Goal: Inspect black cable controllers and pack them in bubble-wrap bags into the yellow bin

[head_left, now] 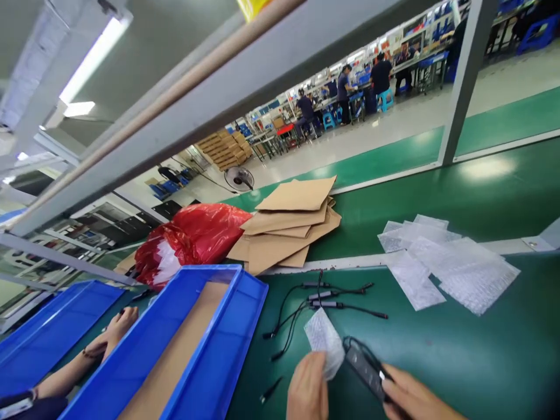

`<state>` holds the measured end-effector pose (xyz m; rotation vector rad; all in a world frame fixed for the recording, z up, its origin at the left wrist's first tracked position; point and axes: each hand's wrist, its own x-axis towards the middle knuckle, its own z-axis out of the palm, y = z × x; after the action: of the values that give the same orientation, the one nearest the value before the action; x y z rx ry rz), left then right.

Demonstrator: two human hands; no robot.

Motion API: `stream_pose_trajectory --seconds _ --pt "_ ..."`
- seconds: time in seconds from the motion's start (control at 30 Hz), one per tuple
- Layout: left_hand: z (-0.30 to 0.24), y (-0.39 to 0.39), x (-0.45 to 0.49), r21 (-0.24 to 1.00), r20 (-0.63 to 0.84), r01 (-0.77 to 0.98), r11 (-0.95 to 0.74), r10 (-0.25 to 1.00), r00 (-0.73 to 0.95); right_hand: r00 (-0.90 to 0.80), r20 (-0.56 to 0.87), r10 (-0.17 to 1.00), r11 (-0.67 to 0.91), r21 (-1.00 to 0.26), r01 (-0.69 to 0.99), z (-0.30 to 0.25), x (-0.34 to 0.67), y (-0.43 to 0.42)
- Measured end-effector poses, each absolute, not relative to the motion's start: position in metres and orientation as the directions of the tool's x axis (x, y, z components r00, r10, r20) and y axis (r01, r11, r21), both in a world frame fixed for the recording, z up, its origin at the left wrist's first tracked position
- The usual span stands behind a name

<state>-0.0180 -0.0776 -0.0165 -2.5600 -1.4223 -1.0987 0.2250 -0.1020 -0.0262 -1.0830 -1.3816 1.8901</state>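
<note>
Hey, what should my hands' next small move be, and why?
Probably bring the black device in the right hand to the edge of the bubble wrap: the left hand already holds the wrap, and the device's far end lies close beside it, not yet inside.

Free room: green tabletop (494,367), a wide bare stretch to the right of the right hand (406,391); a narrower lane ahead of both hands, between the grey-bodied cables (327,304) and the loose bubble-wrap pouches (468,268). Gap between the hands: mostly taken up by the small pouch (322,335) in the left hand (308,385) and the black device (365,370) in the right. Obstacles: blue bin (236,326), walled, left of the left hand; short connector (271,389), between that hand and the bin; cardboard stack (291,224), ahead, beyond the cables.
</note>
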Motion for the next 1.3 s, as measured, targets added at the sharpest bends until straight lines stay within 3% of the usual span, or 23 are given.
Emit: stream_pose_trajectory --seconds 0.13,0.33,0.47,0.67,0.87,1.1,1.3 --pt "-0.007 -0.104 -0.006 0.36 0.253 0.685 -0.634 0.773 0.582 -0.443 -0.261 0.858 -0.323 -0.944 -0.069 -0.022 0.245 -0.111" --pt "0.006 -0.104 0.022 0.412 0.057 0.734 -0.54 0.819 0.571 -0.353 -0.301 0.886 -0.271 -0.953 0.132 -0.006 0.262 -0.143" --pt "-0.007 -0.108 0.037 0.381 0.023 0.765 -0.518 0.833 0.553 -0.317 -0.352 0.881 -0.271 -0.923 0.273 -0.008 0.26 -0.172" --pt "-0.012 -0.108 0.039 0.453 -0.024 0.814 -0.363 0.908 0.419 -0.333 -0.362 0.871 -0.218 -0.891 0.399 -0.005 0.256 -0.189" --pt "-0.012 -0.11 0.044 0.405 -0.053 0.864 -0.299 0.936 0.348 -0.375 -0.357 0.856 -0.136 -0.854 0.502 -0.002 0.253 -0.179" --pt "-0.005 -0.102 0.037 0.753 -0.136 0.651 -0.099 0.944 0.3 -0.325 -0.352 0.878 -0.045 -0.735 0.676 -0.006 0.248 -0.181" --pt "0.002 -0.111 0.042 0.816 -0.03 0.556 -0.156 0.95 0.311 -0.312 -0.31 0.898 0.091 -0.563 0.821 -0.008 0.238 -0.182"
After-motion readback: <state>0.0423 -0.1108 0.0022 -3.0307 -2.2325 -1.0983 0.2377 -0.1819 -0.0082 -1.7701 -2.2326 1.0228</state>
